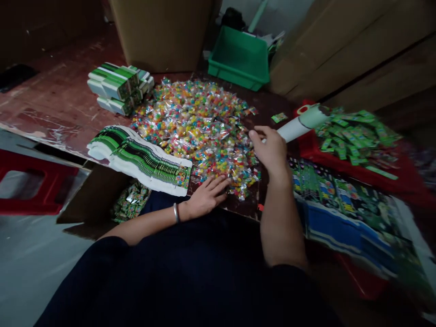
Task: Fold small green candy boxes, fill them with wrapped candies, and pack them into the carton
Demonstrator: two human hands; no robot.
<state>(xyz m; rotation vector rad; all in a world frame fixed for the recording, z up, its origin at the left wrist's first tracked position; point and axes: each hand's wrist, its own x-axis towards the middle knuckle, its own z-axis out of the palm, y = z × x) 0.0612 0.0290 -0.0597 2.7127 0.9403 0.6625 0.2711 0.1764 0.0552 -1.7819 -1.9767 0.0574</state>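
Observation:
A wide heap of small clear packets of colourful candy [197,122] covers the middle of the dark red table [61,95]. My left hand [207,196], with a silver bracelet at the wrist, lies at the heap's near edge, its fingers spread over the packets and table edge. At the heap's right side is my right hand [269,145], its fingers bent with thumb and forefinger near each other; whether anything is between them is too blurred to tell. A fanned row of green and white printed cards [146,159] lies left of my left hand.
Bundled green boxes [114,86] stand back left, a green bin [238,59] behind the heap. To the right are a white roll [299,125], a red tray [320,152] of green packets [354,134] and dark printed sheets [340,195]. Below left, an open carton [88,200] holds packets.

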